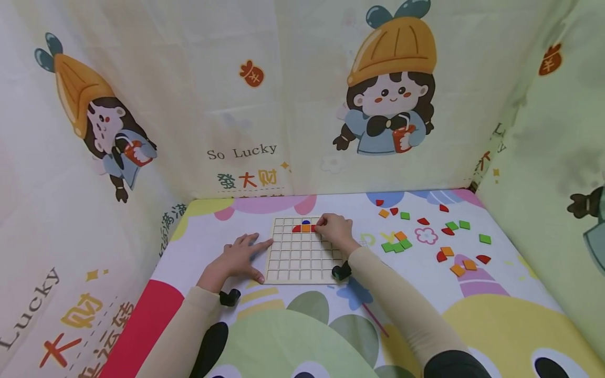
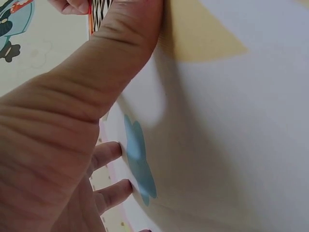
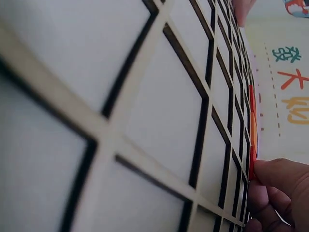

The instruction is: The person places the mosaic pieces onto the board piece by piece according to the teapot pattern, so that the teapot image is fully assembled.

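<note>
A pale wooden grid board [image 1: 285, 265] lies on the table. Near its far side, a red piece [image 1: 296, 229] and an orange square [image 1: 306, 228] sit side by side in cells, with a blue rounded piece [image 1: 306, 222] in the row beyond. My right hand [image 1: 334, 231] pinches another red piece [image 3: 251, 163] at the cell just right of the orange square; thumb and curled fingers partly cover it. With fingers spread, my left hand [image 1: 238, 257] rests along the board's left edge, thumb by the near corner and a fingertip further up the side.
Loose pieces lie scattered on the right of the table: green squares [image 1: 398, 245], orange squares [image 1: 457, 270] and red curved-edged pieces [image 1: 483, 259]. The printed tablecloth [image 1: 208, 252] meets patterned cloth walls [image 1: 302, 105] at the back and both sides.
</note>
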A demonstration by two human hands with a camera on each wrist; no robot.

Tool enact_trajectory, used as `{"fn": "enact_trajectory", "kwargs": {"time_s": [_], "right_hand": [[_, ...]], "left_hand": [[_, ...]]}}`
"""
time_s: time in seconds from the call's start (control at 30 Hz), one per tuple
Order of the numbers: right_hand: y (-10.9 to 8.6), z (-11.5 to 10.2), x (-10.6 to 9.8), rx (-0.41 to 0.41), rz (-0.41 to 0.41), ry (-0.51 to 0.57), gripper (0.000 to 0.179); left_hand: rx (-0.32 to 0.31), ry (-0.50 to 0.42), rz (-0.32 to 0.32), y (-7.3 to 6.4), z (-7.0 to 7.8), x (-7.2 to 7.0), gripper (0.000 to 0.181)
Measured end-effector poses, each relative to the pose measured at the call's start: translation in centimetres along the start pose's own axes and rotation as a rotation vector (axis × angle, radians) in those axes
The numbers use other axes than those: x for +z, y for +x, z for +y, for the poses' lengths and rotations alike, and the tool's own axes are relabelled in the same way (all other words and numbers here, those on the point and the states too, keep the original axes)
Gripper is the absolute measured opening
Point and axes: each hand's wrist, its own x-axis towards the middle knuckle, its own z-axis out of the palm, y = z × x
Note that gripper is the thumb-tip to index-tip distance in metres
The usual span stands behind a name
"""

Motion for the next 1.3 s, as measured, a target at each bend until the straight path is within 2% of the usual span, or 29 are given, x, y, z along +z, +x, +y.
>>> {"fn": "enact_trajectory", "kwargs": {"time_s": [0.43, 0.7, 0.87, 1.03, 1.2, 1.3], "right_hand": [[-0.3, 0.5, -1.2, 0.007, 0.021, 0.017, 0.013], [-0.1, 1.9, -4.2, 0.016, 0.019, -0.018, 0.014], [-0.5, 3.1, -6.1, 0.016, -0.022, -0.024, 0.016], [-1.1, 4.2, -7.8, 0.016, -0.093, -0.088, 0.019], [-1.7, 5.2, -9.5, -0.050, -0.102, -0.206, 0.017], [-2.1, 5.6, -10.4, -0.054, -0.115, -0.229, 0.016]], "left_hand": [[0.001, -0.015, 0.009, 0.1, 0.1, 0.1, 0.115], [0.000, -0.026, 0.013, 0.0, 0.0, 0.1, 0.115], [-0.007, -0.040, 0.003, 0.1, 0.1, 0.0, 0.115], [-0.011, -0.030, -0.003, 0.3, 0.1, 0.2, 0.116], [-0.015, -0.030, -0.006, 0.3, 0.1, 0.0, 0.116], [-0.013, -0.029, -0.006, 0.2, 0.1, -0.1, 0.116]]}}
